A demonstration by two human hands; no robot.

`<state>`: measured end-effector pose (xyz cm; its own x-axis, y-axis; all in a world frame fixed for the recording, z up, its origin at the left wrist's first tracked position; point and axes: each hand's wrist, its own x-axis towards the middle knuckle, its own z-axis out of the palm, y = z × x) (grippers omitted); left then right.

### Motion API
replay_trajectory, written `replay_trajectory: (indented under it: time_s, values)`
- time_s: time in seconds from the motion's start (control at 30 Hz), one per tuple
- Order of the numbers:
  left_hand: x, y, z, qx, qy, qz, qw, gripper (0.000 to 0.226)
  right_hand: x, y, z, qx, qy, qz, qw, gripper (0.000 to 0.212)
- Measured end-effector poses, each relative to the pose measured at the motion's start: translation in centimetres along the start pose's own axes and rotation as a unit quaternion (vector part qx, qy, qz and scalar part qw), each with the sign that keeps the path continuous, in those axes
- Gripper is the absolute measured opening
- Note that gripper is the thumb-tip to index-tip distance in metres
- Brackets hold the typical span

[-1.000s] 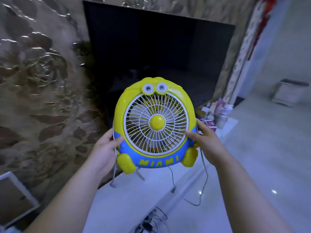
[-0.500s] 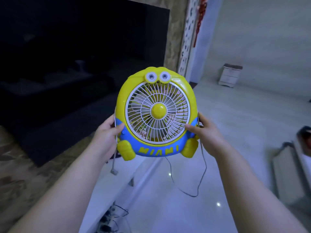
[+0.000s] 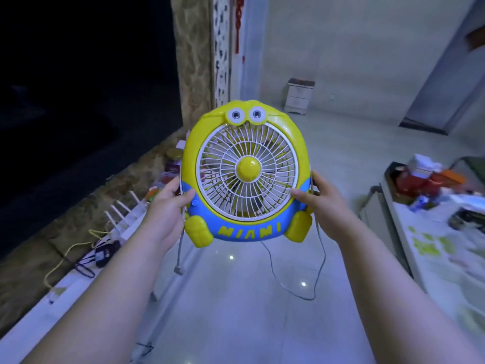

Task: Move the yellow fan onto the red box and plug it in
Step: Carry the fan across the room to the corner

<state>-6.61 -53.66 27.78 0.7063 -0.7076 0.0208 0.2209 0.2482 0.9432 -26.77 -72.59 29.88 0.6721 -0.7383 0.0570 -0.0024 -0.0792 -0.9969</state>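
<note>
The yellow fan (image 3: pixel 246 177) with a blue base, white grille and googly eyes hangs upright in the air in front of me, over the floor. My left hand (image 3: pixel 168 206) grips its left side and my right hand (image 3: pixel 317 206) grips its right side. Its thin grey cord (image 3: pixel 291 285) loops down below the fan and a short strap with a tab (image 3: pixel 179 269) dangles on the left. At the right edge a red object (image 3: pixel 417 182) lies blurred among clutter; I cannot tell whether it is the red box.
A white low shelf (image 3: pixel 78 285) runs along the left wall with a router, cables (image 3: pixel 68 256) and jars. A dark TV screen (image 3: pixel 78 88) fills the upper left. A cluttered table (image 3: pixel 441 245) stands right. A small white cabinet (image 3: pixel 299 97) is far back on the glossy floor.
The view has swung to the right, from the TV wall toward the open room. The fan stays held in both hands and the table at the right has come into view.
</note>
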Motion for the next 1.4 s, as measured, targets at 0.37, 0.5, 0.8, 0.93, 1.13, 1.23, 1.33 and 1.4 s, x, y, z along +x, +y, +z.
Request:
replay_trajectory:
  time_s: [0.37, 0.5, 0.8, 0.93, 1.13, 1.23, 1.33, 1.4]
  values:
    - [12.7, -2.9, 5.8, 0.002, -0.096, -0.035, 0.995, 0.036, 6.8, 2.0, -5.0, 0.004, 0.116, 0.019, 0.993, 0.046]
    - [18.4, -3.2, 7.3, -0.002, -0.135, -0.048, 0.990, 0.037, 10.9, 2.4, -6.0, 0.013, 0.150, 0.020, 0.988, 0.049]
    - [28.3, -3.8, 8.4, 0.009, -0.203, -0.054, 0.978, 0.038, 17.6, 2.7, -6.2, 0.025, 0.185, -0.002, 0.982, 0.047]
    - [31.0, -4.0, 8.5, 0.011, -0.216, -0.054, 0.975, 0.043, 19.8, 2.9, -6.0, 0.032, 0.206, -0.005, 0.978, 0.050]
    - [34.9, -4.4, 9.0, 0.014, -0.229, -0.063, 0.971, 0.045, 23.7, 3.3, -6.5, 0.026, 0.208, 0.000, 0.978, 0.048]
    - [36.4, -4.8, 9.4, 0.018, -0.232, -0.063, 0.971, 0.045, 25.9, 3.9, -7.1, 0.035, 0.204, 0.002, 0.978, 0.046]
    - [38.5, -5.2, 10.1, 0.024, -0.224, -0.060, 0.973, 0.043, 28.6, 4.9, -8.1, 0.040, 0.195, 0.007, 0.980, 0.046]
    - [40.4, -5.5, 11.0, 0.031, -0.221, -0.053, 0.973, 0.041, 30.9, 5.5, -9.1, 0.041, 0.184, 0.008, 0.982, 0.046]
